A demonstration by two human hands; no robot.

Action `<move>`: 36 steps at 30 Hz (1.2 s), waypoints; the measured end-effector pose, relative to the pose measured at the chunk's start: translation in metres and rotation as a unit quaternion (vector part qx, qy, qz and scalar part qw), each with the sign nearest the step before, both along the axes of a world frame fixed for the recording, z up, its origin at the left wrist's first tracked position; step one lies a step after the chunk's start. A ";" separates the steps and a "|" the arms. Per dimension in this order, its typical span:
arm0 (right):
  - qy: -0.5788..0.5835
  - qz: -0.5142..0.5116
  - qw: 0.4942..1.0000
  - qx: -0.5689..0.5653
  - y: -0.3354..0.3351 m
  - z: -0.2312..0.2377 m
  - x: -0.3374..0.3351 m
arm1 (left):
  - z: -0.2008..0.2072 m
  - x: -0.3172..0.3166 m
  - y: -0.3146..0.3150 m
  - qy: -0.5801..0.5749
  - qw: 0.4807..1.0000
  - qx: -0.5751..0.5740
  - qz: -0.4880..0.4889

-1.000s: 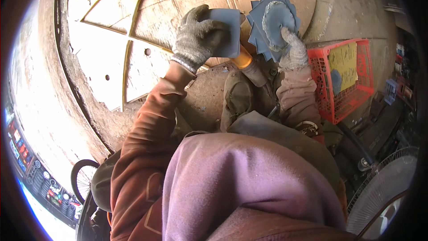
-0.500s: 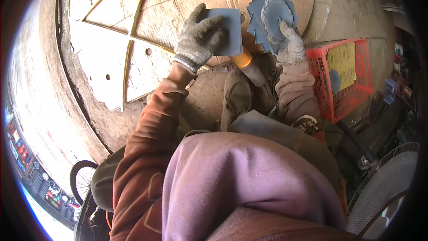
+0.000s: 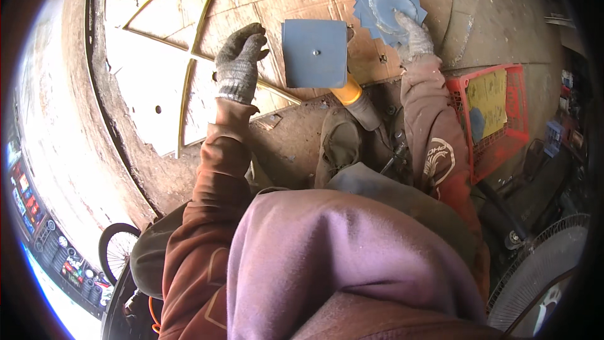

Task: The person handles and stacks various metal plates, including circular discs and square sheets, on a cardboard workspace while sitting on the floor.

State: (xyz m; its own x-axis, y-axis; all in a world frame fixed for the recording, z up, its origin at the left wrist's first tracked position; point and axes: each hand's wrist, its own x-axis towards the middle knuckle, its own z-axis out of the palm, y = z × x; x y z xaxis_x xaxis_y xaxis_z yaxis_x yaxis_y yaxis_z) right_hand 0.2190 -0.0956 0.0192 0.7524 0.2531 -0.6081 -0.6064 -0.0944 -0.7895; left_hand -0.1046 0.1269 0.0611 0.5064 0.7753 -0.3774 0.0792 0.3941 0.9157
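Observation:
My left hand (image 3: 241, 63), in a grey knit glove, hangs in the air with fingers half curled, apart from the thumb, and nothing between them. To its right sits a square blue sheet stack (image 3: 308, 70), with a small metal pin (image 3: 316, 53) showing at its middle. Under the stack a yellow, tube-like part (image 3: 348, 90) sticks out toward me. My gloved right hand (image 3: 415, 34) grips a fanned stack of blue sheets (image 3: 371, 6), thumb on top. A rough, whitish ring marks the fanned stack's face; the fingers beneath are hidden.
Flattened cardboard (image 3: 277, 0) covers the floor ahead, with thin yellow strips (image 3: 185, 97) across it. A red plastic crate (image 3: 497, 164) with a yellow sheet inside lies at right. A fan (image 3: 541, 277) stands at lower right, a spoked wheel (image 3: 119, 252) at lower left.
My left hand has come off the square stack and moved left, uncovering the pin. The fanned stack in my right hand has turned and shifted slightly away and to the right.

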 end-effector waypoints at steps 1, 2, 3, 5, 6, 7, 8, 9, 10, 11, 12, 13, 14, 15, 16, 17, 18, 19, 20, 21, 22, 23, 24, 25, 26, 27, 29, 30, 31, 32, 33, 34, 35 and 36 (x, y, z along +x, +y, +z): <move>0.012 -0.001 1.000 0.012 0.004 0.010 -0.005 | 0.000 0.000 -0.001 -0.002 1.000 -0.009 0.011; 0.024 -0.002 0.999 0.024 0.009 0.020 -0.012 | 0.000 0.001 -0.002 -0.008 1.000 -0.018 0.015; 0.036 -0.005 0.999 0.035 0.010 0.032 -0.017 | 0.003 0.004 -0.003 -0.013 0.999 -0.029 0.018; 0.062 0.029 0.995 0.072 0.003 0.047 -0.024 | 0.006 0.008 -0.011 -0.011 0.999 -0.044 0.018; 0.074 0.048 0.991 0.096 0.002 0.052 -0.026 | 0.013 0.011 -0.017 -0.004 0.999 -0.041 0.017; 0.072 0.055 0.989 0.121 -0.001 0.050 -0.028 | 0.017 0.013 -0.022 0.003 0.999 -0.038 0.017; 0.070 0.063 0.985 0.145 -0.008 0.044 -0.028 | 0.015 0.013 -0.027 -0.008 1.000 -0.014 -0.001; 0.066 0.071 0.980 0.174 -0.010 0.041 -0.028 | 0.011 0.012 -0.027 -0.021 0.999 0.006 -0.029; 0.077 0.093 0.975 0.185 -0.008 0.048 -0.034 | 0.011 0.012 -0.024 -0.042 0.998 -0.017 -0.032; 0.088 0.115 0.970 0.195 -0.009 0.057 -0.042 | 0.010 0.012 -0.020 -0.063 0.997 -0.040 -0.034; 0.097 0.136 0.965 0.203 -0.010 0.065 -0.048 | 0.007 0.013 -0.014 -0.066 0.996 -0.052 -0.039; 0.085 0.167 0.962 0.198 -0.011 0.069 -0.052 | 0.006 0.015 -0.008 -0.081 0.990 -0.101 -0.050; 0.072 0.197 0.959 0.192 -0.011 0.073 -0.056 | 0.006 0.016 -0.001 -0.095 0.982 -0.150 -0.062; 0.062 0.229 0.954 0.185 -0.010 0.076 -0.060 | 0.005 0.017 0.003 -0.108 0.971 -0.199 -0.070; 0.086 0.256 0.944 0.191 -0.006 0.086 -0.065 | 0.000 0.017 0.005 -0.124 0.968 -0.207 -0.069; 0.056 0.289 0.939 0.178 -0.006 0.082 -0.065 | -0.007 0.017 0.008 -0.122 0.969 -0.201 -0.079; 0.025 0.321 0.932 0.164 -0.005 0.078 -0.068 | -0.012 0.016 0.011 -0.119 0.969 -0.197 -0.090; -0.005 0.352 0.924 0.150 -0.005 0.075 -0.069 | -0.017 0.017 0.014 -0.117 0.969 -0.192 -0.100; -0.029 0.370 0.918 0.139 -0.005 0.073 -0.071 | -0.022 0.018 0.015 -0.135 0.964 -0.208 -0.099; -0.011 0.374 0.918 0.131 -0.004 0.074 -0.075 | -0.025 0.019 0.015 -0.152 0.958 -0.224 -0.097; 0.007 0.378 0.918 0.124 -0.003 0.075 -0.078 | -0.027 0.020 0.015 -0.169 0.951 -0.240 -0.095; 0.025 0.381 0.917 0.116 -0.002 0.075 -0.081 | -0.031 0.021 0.015 -0.189 0.940 -0.263 -0.110; 0.019 0.379 0.918 0.116 -0.001 0.074 -0.083 | -0.033 0.022 0.016 -0.210 0.927 -0.285 -0.125; 0.013 0.376 0.919 0.117 -0.002 0.072 -0.086 | -0.034 0.023 0.016 -0.231 0.913 -0.305 -0.140; 0.007 0.374 0.920 0.117 -0.002 0.069 -0.087 | -0.035 0.023 0.015 -0.226 0.917 -0.306 -0.124; 0.008 0.376 0.920 0.107 -0.003 0.068 -0.088 | -0.030 0.025 0.011 -0.221 0.919 -0.308 -0.109; 0.011 0.382 0.920 0.087 -0.005 0.065 -0.089 | -0.030 0.027 0.010 -0.216 0.923 -0.303 -0.094; 0.019 0.379 0.921 0.088 -0.005 0.064 -0.089 | -0.033 0.027 0.010 -0.215 0.926 -0.296 -0.095; 0.027 0.377 0.922 0.090 -0.005 0.063 -0.090 | -0.036 0.027 0.010 -0.214 0.928 -0.290 -0.096; 0.034 0.374 0.922 0.092 -0.004 0.063 -0.090 | -0.038 0.027 0.012 -0.190 0.938 -0.270 -0.109; 0.035 0.374 0.922 0.094 -0.004 0.063 -0.090 | -0.039 0.027 0.015 -0.165 0.947 -0.248 -0.121; 0.036 0.375 0.921 0.096 -0.004 0.063 -0.090 | -0.039 0.026 0.017 -0.141 0.954 -0.227 -0.133; 0.037 0.375 0.921 0.098 -0.004 0.063 -0.090 | -0.039 0.023 0.021 -0.126 0.958 -0.206 -0.153; 0.033 0.373 0.922 0.095 -0.003 0.064 -0.090 | -0.034 0.022 0.024 -0.110 0.961 -0.186 -0.173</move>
State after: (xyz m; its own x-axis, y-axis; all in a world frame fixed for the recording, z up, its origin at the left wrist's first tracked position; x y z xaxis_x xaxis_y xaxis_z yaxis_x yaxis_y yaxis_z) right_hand 0.1290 -0.0991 0.0830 0.2883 0.7920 -0.5382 -0.4758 -0.3693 -0.7983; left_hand -0.0829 0.1508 0.0273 0.8087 0.3786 -0.4501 0.0839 0.6831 0.7254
